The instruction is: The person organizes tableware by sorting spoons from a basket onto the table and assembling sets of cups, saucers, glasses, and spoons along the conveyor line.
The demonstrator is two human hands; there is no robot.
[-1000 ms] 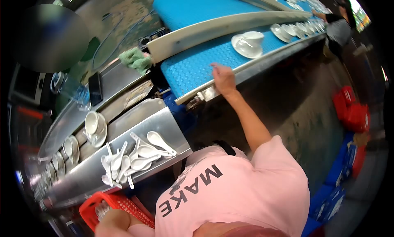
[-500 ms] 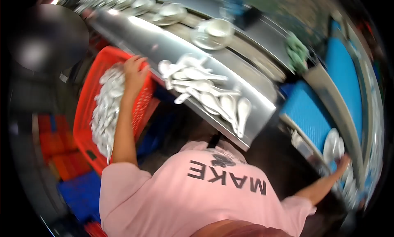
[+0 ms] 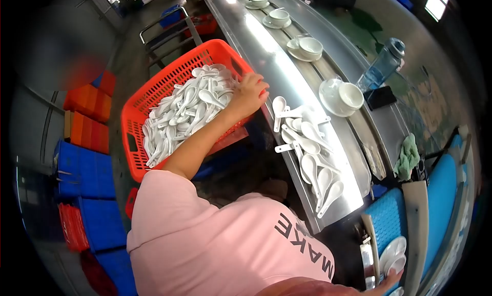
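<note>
My left hand [image 3: 249,95] has its fingers curled over the right rim of a red plastic basket [image 3: 134,109], beside the steel table's edge. Inside the basket is a heap of white spoons [image 3: 187,111]. More white spoons [image 3: 310,157] lie in a loose pile on the steel counter [image 3: 338,214], to the right of that hand. At the lower right, my right hand [image 3: 393,278] grips the edge of a small white bowl [image 3: 395,264]. The bowl rests against a white plate [image 3: 393,249] over the blue belt. Part of that hand is cut off by the frame's dark border.
Bowls on plates [image 3: 342,98] stand in a row along the counter's channel. A blue bottle [image 3: 385,60], a dark phone-like object [image 3: 381,97] and a green cloth [image 3: 407,157] sit beyond. The blue conveyor belt [image 3: 385,219] is at right. Blue crates [image 3: 84,168] are stacked at left.
The view has swung, so the basket and counter appear farther right and more of the room shows. My left hand stays on the basket rim; my right hand stays with the white dishes.
</note>
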